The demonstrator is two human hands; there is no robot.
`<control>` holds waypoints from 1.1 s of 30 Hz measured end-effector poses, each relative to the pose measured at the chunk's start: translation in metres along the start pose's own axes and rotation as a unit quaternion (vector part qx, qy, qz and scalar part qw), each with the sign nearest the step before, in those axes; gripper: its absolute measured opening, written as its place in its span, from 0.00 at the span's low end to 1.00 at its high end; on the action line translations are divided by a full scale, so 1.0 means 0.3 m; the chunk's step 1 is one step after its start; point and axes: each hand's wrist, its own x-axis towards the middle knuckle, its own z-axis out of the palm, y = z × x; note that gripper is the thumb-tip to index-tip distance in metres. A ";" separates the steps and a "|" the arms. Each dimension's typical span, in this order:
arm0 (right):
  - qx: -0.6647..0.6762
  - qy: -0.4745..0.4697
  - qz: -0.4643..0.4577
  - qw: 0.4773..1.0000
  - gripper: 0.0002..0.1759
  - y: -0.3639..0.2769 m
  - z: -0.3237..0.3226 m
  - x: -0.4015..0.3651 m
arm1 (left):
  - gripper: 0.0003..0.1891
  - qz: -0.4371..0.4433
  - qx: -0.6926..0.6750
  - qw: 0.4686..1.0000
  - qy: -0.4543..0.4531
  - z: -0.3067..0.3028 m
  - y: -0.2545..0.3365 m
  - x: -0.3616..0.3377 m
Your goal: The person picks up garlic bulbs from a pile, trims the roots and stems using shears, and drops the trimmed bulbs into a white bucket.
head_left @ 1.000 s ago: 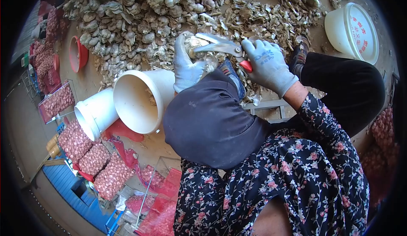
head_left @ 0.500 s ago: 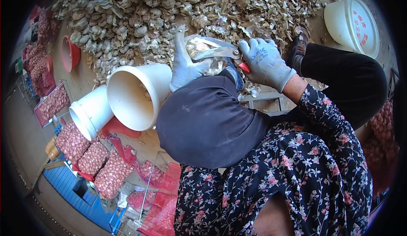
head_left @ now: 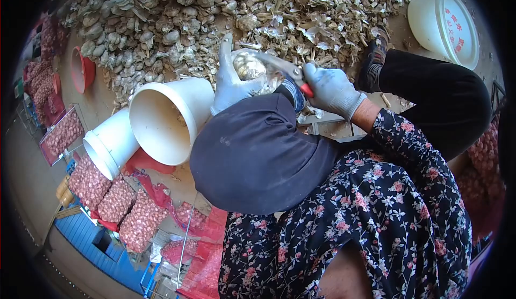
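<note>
My left hand [head_left: 230, 84], in a pale grey work glove, holds a garlic bulb [head_left: 248, 66] above my bent knee, its thumb or finger pointing upward. The bulb looks whitish, with loose skin about it. My right hand [head_left: 334, 90], gloved the same way, is closed round a pair of shears [head_left: 292, 71] with red handle grips. The metal blades reach left to the bulb and are smeared by motion. Below the bulb, dry husk bits show by my shoe.
A big heap of garlic bulbs [head_left: 156, 35] lies ahead, with dry stalks and husks [head_left: 312, 19] beside it. Two white buckets [head_left: 201, 102] lie tipped at my left. A lidded white tub [head_left: 427, 25] stands right. Red net sacks [head_left: 142, 221] and a red basin [head_left: 88, 70] are farther left.
My right hand has squeezed tighter round the shear handles, and the blades have swung and blurred beside the bulb. The bulb shows more of its white face. The whole view has shifted slightly.
</note>
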 end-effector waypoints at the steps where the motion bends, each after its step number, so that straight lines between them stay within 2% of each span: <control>1: 0.030 0.008 0.020 0.999 0.20 0.013 0.016 -0.007 | 0.40 -0.001 -0.008 1.000 0.002 0.002 -0.006 -0.009; 3: 0.056 0.017 0.035 0.998 0.20 0.020 0.026 -0.010 | 0.39 -0.003 -0.028 1.000 0.007 -0.004 -0.003 -0.012; 5: 0.072 0.090 -0.005 0.993 0.21 0.011 0.036 -0.031 | 0.39 -0.005 -0.042 0.999 0.006 0.000 -0.009 -0.009; 6: 0.072 0.090 -0.005 0.993 0.21 0.012 0.033 -0.029 | 0.38 -0.006 -0.049 0.999 0.005 -0.004 -0.008 -0.017; 8: 0.016 0.127 -0.039 0.991 0.21 0.010 0.013 -0.019 | 0.37 -0.011 -0.057 0.998 0.002 -0.009 -0.008 -0.020; 10: 0.009 0.127 -0.041 0.991 0.21 0.004 -0.004 -0.010 | 0.37 -0.016 -0.062 0.998 -0.005 -0.006 -0.004 -0.022; 12: -0.004 0.086 -0.049 0.995 0.20 0.014 -0.009 0.020 | 0.36 -0.020 -0.066 0.998 -0.012 -0.009 -0.014 -0.025; 14: 0.051 0.067 -0.034 0.996 0.18 0.022 0.021 0.034 | 0.35 -0.024 -0.070 0.997 -0.020 -0.020 -0.021 -0.032; 16: 0.164 0.067 0.009 0.984 0.17 0.036 0.073 0.041 | 0.34 -0.024 -0.071 0.997 -0.030 -0.030 -0.041 -0.032; 17: 0.212 0.100 0.017 0.972 0.16 0.026 0.073 0.035 | 0.34 -0.017 -0.075 0.996 -0.038 -0.034 -0.052 -0.030; 18: 0.213 0.099 0.015 0.972 0.16 0.025 0.065 0.028 | 0.34 -0.013 -0.075 0.996 -0.042 -0.034 -0.064 -0.031; 20: 0.212 0.037 0.027 0.976 0.16 0.029 0.036 0.012 | 0.33 -0.003 -0.075 0.996 -0.050 -0.030 -0.055 -0.037; 21: 0.172 0.097 -0.023 0.980 0.18 0.030 0.044 0.010 | 0.42 -0.045 -0.051 0.998 -0.018 -0.013 -0.014 -0.040; 22: 0.173 0.096 -0.021 0.980 0.18 0.033 0.039 0.009 | 0.50 -0.086 -0.027 0.996 0.014 -0.001 0.013 -0.043; 24: 0.013 0.126 -0.055 0.990 0.22 0.014 -0.020 0.016 | 0.51 -0.071 -0.022 0.997 0.011 0.007 0.031 -0.046; 25: -0.015 0.148 -0.065 0.987 0.25 0.023 -0.024 0.025 | 0.52 -0.079 -0.018 0.997 0.012 0.014 0.041 -0.047; 30: -0.001 0.106 -0.075 0.992 0.22 0.047 -0.022 0.057 | 0.51 -0.093 0.001 0.995 -0.035 0.018 0.058 -0.040; 32: 0.083 0.059 -0.044 0.994 0.19 0.038 0.008 0.056 | 0.52 -0.088 -0.032 0.995 -0.045 0.010 0.046 -0.040; 33: 0.108 0.067 -0.048 0.991 0.17 0.043 0.038 0.047 | 0.45 -0.079 -0.052 0.995 -0.014 0.009 0.027 -0.047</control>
